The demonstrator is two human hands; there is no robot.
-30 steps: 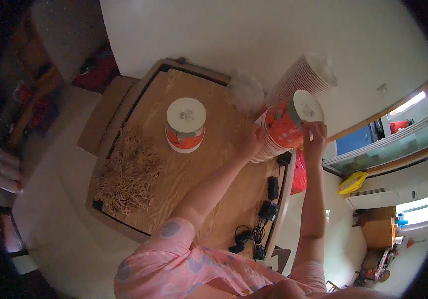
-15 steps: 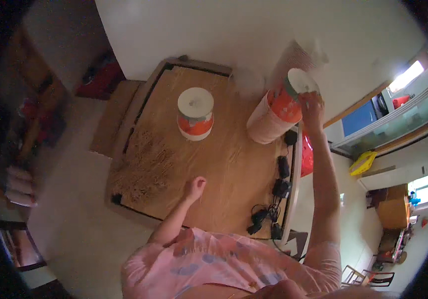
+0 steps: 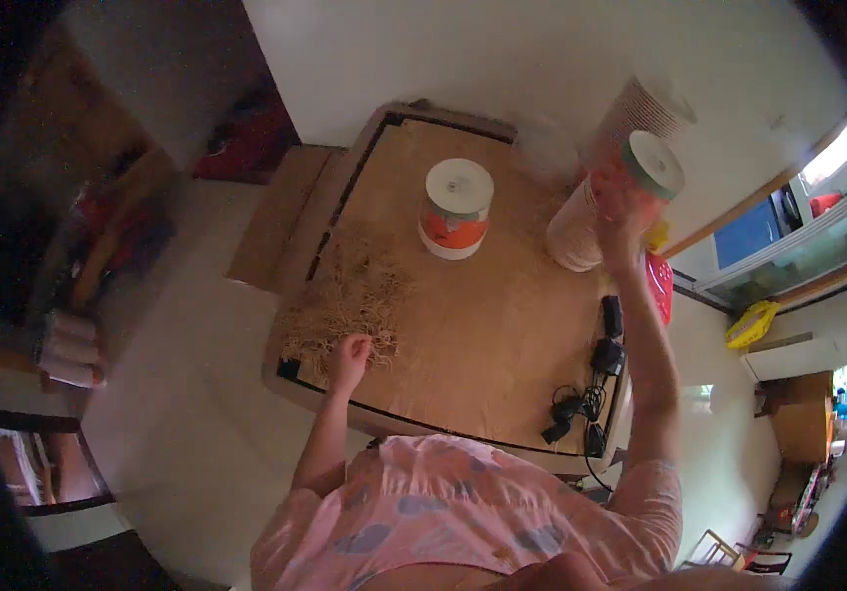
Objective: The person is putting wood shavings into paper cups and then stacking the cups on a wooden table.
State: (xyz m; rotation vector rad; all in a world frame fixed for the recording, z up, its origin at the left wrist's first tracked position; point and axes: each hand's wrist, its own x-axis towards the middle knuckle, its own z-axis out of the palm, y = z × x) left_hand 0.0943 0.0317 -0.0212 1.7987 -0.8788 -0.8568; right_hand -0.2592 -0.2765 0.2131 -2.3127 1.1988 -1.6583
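My right hand [image 3: 626,209] is wrapped round the orange side of a paper bucket stack [image 3: 654,165] with a white upturned base and a green band. The hand is slightly blurred. At the near left of the table, my left hand [image 3: 350,361] has its fingers pressed together at the edge of a loose pile of thin tan bands [image 3: 349,286], which look like rubber bands. Whether a band is between those fingers is too small to tell. A second white, orange and green bucket [image 3: 457,232] stands upside down at the table's middle back.
Behind the right-hand stack, another tall stack of paper buckets [image 3: 640,108] leans by the wall. Black adapters and cables [image 3: 581,404] lie along the table's right edge. Flattened cardboard [image 3: 275,222] stands at the left. A red item [image 3: 658,286] hangs beside the right edge.
My left hand has moved left, from the bare tabletop to the pile of bands. My right hand has slid from the top of the bucket stack to its side. The view has shifted.
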